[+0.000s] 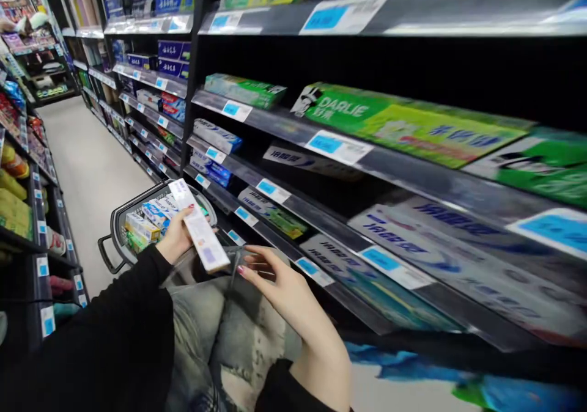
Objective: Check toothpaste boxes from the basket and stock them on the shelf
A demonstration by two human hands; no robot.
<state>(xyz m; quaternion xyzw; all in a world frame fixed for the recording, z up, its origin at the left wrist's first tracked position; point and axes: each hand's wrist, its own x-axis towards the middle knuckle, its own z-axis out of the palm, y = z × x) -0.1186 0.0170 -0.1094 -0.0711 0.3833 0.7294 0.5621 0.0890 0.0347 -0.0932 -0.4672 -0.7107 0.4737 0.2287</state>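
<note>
My left hand (175,236) grips a long white toothpaste box (198,224) and holds it tilted over a grey shopping basket (120,219). Several small toothpaste boxes (147,219) lie in the basket. My right hand (279,286) reaches forward with the fingers stretched out and apart, close to the lower end of the box and to the edge of the low shelf (275,241). It holds nothing. My jeans-covered knee (229,332) sits under both hands.
Dark shelves on the right carry rows of toothpaste boxes, among them a green Darlie box (403,121), with blue price tags (338,147) along the rails. A pale aisle floor (92,161) runs back on the left between more stocked shelves (18,173).
</note>
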